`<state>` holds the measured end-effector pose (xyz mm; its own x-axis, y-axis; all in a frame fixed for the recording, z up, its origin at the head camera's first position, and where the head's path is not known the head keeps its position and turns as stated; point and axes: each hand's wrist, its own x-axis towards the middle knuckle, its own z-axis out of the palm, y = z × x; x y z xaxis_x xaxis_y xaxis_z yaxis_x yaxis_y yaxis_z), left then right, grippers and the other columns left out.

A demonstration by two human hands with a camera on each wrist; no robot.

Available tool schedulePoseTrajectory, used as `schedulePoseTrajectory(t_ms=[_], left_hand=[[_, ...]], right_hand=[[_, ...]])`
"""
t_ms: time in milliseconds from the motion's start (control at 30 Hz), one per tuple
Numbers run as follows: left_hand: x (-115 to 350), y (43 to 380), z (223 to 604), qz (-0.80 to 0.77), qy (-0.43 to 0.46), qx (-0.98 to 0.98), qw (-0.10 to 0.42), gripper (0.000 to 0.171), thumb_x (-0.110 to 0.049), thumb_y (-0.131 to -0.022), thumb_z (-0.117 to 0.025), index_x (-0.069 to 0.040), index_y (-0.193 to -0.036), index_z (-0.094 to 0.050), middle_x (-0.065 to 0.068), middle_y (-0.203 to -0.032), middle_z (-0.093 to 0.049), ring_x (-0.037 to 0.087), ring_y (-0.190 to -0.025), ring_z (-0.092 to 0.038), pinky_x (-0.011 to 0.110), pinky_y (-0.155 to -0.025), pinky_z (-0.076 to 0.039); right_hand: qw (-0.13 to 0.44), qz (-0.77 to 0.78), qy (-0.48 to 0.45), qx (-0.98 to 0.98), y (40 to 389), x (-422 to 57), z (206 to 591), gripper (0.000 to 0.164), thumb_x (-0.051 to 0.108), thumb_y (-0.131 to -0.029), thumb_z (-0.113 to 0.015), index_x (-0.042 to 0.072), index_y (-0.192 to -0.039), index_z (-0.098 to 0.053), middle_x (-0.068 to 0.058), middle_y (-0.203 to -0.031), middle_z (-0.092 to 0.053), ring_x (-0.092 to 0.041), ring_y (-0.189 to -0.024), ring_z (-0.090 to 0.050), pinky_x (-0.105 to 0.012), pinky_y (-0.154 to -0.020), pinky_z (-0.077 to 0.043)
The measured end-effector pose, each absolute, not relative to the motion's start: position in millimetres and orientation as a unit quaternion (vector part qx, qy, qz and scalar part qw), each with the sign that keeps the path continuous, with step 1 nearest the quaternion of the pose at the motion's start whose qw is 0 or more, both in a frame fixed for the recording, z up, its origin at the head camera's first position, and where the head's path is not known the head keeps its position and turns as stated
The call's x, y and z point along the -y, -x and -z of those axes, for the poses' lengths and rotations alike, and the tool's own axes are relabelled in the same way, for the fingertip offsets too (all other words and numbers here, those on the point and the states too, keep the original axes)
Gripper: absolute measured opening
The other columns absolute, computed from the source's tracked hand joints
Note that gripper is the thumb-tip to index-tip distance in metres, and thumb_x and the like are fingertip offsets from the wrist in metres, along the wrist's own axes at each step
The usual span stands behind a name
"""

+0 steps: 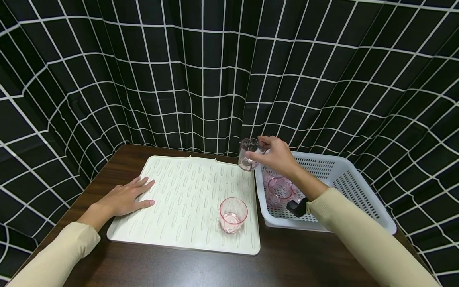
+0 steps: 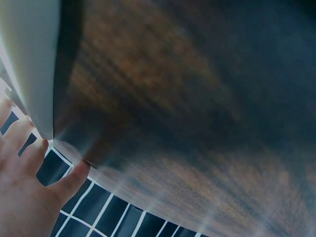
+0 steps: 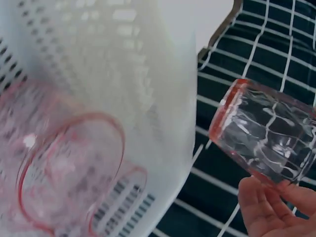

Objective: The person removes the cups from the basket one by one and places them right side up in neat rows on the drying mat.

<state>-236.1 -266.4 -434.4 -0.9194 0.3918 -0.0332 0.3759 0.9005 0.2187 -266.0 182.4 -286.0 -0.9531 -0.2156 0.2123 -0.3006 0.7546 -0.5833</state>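
head: high, forward-down | wrists: close | head/right share glass [image 3: 266, 134] (held)

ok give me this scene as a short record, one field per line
left hand: spread, resting at the mat's left side
right hand: holds a clear glass in its fingers, raised near the basket's far left corner
mat: white, on the dark wooden table
on mat: one pink-rimmed glass, near right corner
basket: pale, perforated, right of mat
in basket: pink-rimmed glasses, count unclear

The right hand [image 1: 275, 156] partly hides its pink-rimmed cup [image 1: 247, 146]; behind the hand, a sleeve [image 1: 362, 231] covers part of the basket [image 1: 358, 191].
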Motion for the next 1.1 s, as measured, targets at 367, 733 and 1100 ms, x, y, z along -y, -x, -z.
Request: schedulePoseTrajectory(t_ms=[367,733,1100], left_hand=[[266.2,236.3,433.4,-0.103,-0.198,-0.974,0.04,0.084,-0.069,-0.092,-0.05,-0.012,-0.152,-0.041,0.023,-0.155,-0.036,0.049,-0.143,-0.028,0.076,-0.1,-0.028],[267.9,236.1,435.3,-0.103,-0.195,-0.975,0.04,0.084,-0.069,-0.092,-0.05,-0.011,-0.153,-0.04,0.024,-0.156,-0.035,0.049,-0.143,-0.027,0.076,-0.1,-0.027],[264.6,234.5,433.9,-0.106,-0.199,-0.974,0.034,0.082,-0.067,-0.093,-0.052,-0.011,-0.152,-0.042,0.024,-0.155,-0.036,0.049,-0.143,-0.028,0.076,-0.1,-0.028]], right_hand=[[0.032,-0.289,-0.132,0.948,263.1,-145.0,294.3,0.079,0.036,-0.079,-0.083,-0.007,-0.138,-0.052,-0.014,-0.101,-0.068,-0.021,-0.086,-0.06,-0.034,-0.072,-0.052],[0.009,-0.238,-0.096,0.966,265.0,-121.6,311.0,0.057,0.042,-0.076,-0.084,0.001,-0.112,-0.069,-0.008,-0.087,-0.067,-0.019,-0.075,-0.055,-0.032,-0.063,-0.046],[0.004,-0.243,-0.049,0.969,265.9,-108.8,320.7,0.043,0.039,-0.074,-0.086,0.009,-0.071,-0.056,0.001,-0.069,-0.046,-0.017,-0.065,-0.043,-0.03,-0.053,-0.037]])
